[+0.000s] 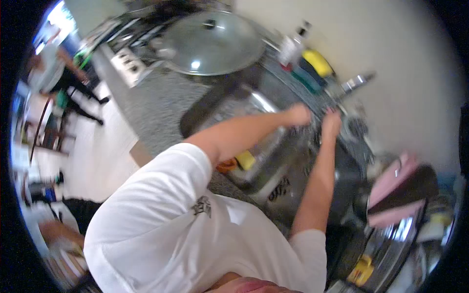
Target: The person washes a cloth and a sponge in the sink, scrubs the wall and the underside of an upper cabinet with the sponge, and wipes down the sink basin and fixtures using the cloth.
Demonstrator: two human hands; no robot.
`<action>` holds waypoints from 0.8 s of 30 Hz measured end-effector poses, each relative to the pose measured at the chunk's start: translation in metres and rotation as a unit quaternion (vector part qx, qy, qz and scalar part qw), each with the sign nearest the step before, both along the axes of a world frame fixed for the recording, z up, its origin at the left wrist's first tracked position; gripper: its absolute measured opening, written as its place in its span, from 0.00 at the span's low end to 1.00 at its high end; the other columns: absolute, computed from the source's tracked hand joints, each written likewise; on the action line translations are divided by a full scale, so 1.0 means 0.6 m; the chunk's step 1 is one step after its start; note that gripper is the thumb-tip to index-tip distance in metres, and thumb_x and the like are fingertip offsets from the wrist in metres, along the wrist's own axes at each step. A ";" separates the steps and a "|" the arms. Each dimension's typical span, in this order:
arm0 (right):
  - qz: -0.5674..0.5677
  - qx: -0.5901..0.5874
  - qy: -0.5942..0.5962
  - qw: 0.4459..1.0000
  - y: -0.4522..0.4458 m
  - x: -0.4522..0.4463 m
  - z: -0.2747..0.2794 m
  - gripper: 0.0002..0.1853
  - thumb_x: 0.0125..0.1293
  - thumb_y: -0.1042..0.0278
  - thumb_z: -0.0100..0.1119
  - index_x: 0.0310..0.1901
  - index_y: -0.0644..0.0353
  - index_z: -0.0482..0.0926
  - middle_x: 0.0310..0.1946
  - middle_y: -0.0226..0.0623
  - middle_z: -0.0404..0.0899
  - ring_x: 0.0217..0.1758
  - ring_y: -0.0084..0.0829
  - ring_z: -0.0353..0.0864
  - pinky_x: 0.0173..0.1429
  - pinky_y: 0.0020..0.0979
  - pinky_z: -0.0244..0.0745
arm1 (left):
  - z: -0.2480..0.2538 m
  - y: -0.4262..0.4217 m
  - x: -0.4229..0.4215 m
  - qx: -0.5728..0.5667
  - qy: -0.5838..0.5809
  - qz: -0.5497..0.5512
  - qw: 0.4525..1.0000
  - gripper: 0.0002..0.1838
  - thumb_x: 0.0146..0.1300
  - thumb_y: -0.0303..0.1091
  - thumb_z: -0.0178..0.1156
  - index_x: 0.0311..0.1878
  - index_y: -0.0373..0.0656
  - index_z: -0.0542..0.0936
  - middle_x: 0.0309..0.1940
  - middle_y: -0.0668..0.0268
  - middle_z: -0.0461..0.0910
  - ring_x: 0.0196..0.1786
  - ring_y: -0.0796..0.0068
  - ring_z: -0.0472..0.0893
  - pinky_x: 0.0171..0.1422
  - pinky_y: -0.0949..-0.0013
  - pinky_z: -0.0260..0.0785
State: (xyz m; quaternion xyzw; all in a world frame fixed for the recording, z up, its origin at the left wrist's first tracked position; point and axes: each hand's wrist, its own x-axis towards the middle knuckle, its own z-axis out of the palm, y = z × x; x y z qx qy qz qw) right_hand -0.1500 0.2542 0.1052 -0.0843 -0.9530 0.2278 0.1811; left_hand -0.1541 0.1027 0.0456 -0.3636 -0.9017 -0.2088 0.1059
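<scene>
My left hand (pixel 298 115) is over the double steel sink (pixel 195 115), close to the divider between the two basins. Motion smears its fingers, so I cannot see whether they hold anything. Just to its right, my right hand (pixel 331 124) reaches to the back rim, next to the faucet (pixel 355 84). Its fingers are blurred too; whether they touch the faucet's base I cannot make out. In the left basin, below my left forearm, lie a yellow sponge-like piece (pixel 245 160) and an orange item (pixel 226 166). A dark patterned thing (pixel 279 189) shows in the right basin.
A large glass lid (pixel 212 44) rests on the counter behind the sink. Along the wall stand a bottle (pixel 292 51) and a yellow sponge (pixel 317 63). A pink-and-brown object (pixel 400 190) is at the right. Another person (pixel 53 68) stands at the far left.
</scene>
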 end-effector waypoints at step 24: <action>0.527 0.309 -0.419 0.672 -0.299 0.270 -0.067 0.51 0.44 0.49 0.66 0.66 0.58 0.48 0.66 0.53 0.48 0.69 0.44 0.50 0.68 0.36 0.51 | 0.082 -0.346 0.394 -0.359 -0.172 0.233 0.887 0.43 0.43 0.68 0.55 0.63 0.58 0.64 0.69 0.61 0.45 0.71 0.49 0.32 0.64 0.34 0.17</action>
